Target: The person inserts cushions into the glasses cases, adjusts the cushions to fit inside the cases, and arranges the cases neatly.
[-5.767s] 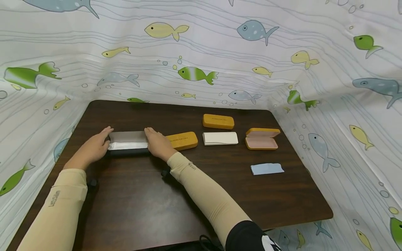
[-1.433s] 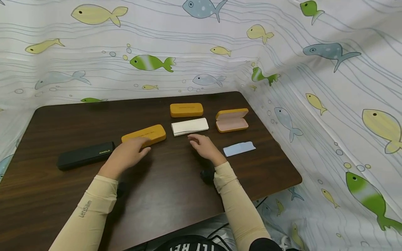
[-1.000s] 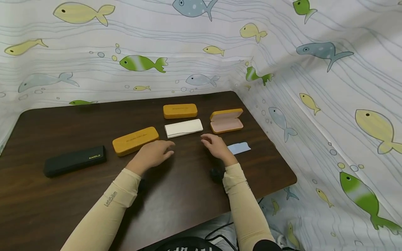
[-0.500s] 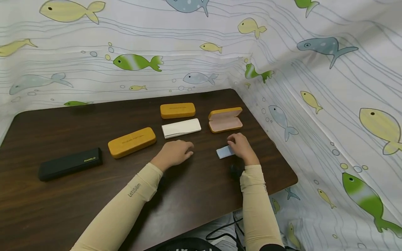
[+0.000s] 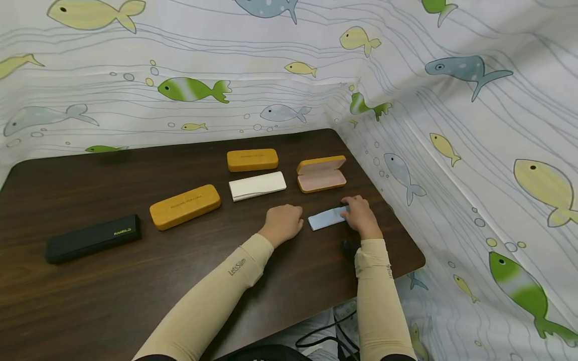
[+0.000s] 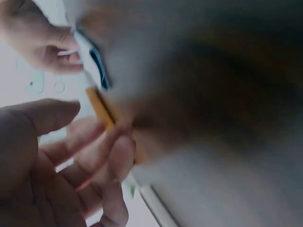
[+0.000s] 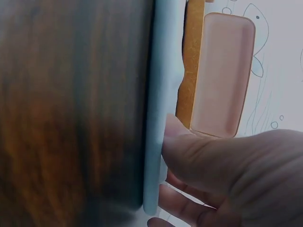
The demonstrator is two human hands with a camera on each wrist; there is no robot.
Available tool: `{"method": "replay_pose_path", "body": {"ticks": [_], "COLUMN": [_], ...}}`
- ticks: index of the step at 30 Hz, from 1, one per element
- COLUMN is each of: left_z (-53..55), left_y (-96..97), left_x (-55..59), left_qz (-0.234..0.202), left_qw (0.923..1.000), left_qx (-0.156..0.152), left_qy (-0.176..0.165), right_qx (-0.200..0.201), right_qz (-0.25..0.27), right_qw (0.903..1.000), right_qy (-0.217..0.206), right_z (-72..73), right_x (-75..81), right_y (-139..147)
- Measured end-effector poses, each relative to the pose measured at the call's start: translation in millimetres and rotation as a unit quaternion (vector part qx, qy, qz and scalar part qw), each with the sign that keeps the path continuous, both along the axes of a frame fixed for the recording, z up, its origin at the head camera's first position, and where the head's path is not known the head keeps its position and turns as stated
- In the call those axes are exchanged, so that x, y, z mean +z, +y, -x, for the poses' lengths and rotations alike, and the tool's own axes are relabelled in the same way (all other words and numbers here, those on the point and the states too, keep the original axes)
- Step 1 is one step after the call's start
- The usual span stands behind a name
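A folded light blue cloth (image 5: 326,219) lies on the right part of the table. My right hand (image 5: 363,218) pinches its right end, the thumb (image 7: 187,146) on its upper face and the fingers around the end. My left hand (image 5: 282,224) is just left of the cloth, apart from it; in the left wrist view its fingers are loosely curled around nothing. Behind the cloth a yellow glasses case (image 5: 322,181) stands with its lid up, showing a pink lining and nothing inside.
Left of the raised-lid case are a white folded piece (image 5: 257,186) and a closed yellow case (image 5: 252,160). Farther left lie another closed yellow case (image 5: 185,207) and a long black case (image 5: 93,239). A fish-print curtain (image 5: 271,55) surrounds the brown table (image 5: 113,296).
Earlier both hands were at the black case on the left, holding a grey and white piece there. They have since moved right, and the right hand has taken hold of the blue cloth.
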State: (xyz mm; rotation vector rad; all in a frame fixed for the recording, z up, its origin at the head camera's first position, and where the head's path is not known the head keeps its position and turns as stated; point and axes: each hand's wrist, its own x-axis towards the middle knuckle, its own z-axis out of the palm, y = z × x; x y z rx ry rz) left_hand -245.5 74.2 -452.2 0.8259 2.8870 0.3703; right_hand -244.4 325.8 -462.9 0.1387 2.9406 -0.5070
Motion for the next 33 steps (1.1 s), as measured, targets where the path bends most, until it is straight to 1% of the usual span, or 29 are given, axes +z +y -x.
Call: {"method": "replay_pose_path", "body": {"ticks": [3, 6, 9, 14, 17, 20, 22, 25, 31, 33], "left_z": [-2.9, -5.1, -5.2, -2.6, -1.1, 0.7, 2.4, 5.5, 11.4, 14.0], "left_y": [17.3, 29.2, 38.6, 48.2, 50.1, 50.1, 49.7, 48.9, 42.4, 37.9], "left_x": [-2.8, -6.6, -9.3, -10.2, -10.2, -10.1, -9.6, -8.5, -8.3, -6.8], "left_qz": [0.011, 0.016, 0.020, 0.035, 0.036, 0.036, 0.034, 0.022, -0.009, -0.031], "left_qw": [0.9996, 0.9992, 0.9990, 0.9984, 0.9983, 0.9985, 0.9987, 0.9993, 0.9967, 0.9944], "left_qx": [0.024, 0.037, 0.038, 0.035, 0.032, 0.032, 0.033, 0.029, 0.020, 0.013], "left_qy": [0.003, 0.002, 0.011, 0.028, 0.031, 0.025, 0.016, -0.007, -0.078, -0.100], "right_qx": [-0.001, -0.010, -0.022, -0.023, -0.022, -0.013, -0.004, 0.004, 0.018, 0.019], "right_qz": [-0.002, -0.004, -0.005, -0.007, -0.002, 0.010, 0.024, 0.057, 0.128, 0.149], "right_qw": [1.0000, 0.9999, 0.9997, 0.9996, 0.9997, 0.9998, 0.9997, 0.9983, 0.9914, 0.9883], "right_qy": [0.002, -0.005, -0.010, -0.011, -0.011, -0.006, 0.000, 0.005, -0.019, -0.024], "right_z": [0.1, 0.5, 1.5, 4.2, 5.3, 6.5, 7.0, 6.7, 1.8, -0.5], "right_x": [1.2, 0.6, 1.0, 1.9, 1.0, -0.2, -0.9, -1.2, 0.6, 1.7], "right_y": [1, 2, 3, 5, 5, 5, 6, 12, 24, 27]}}
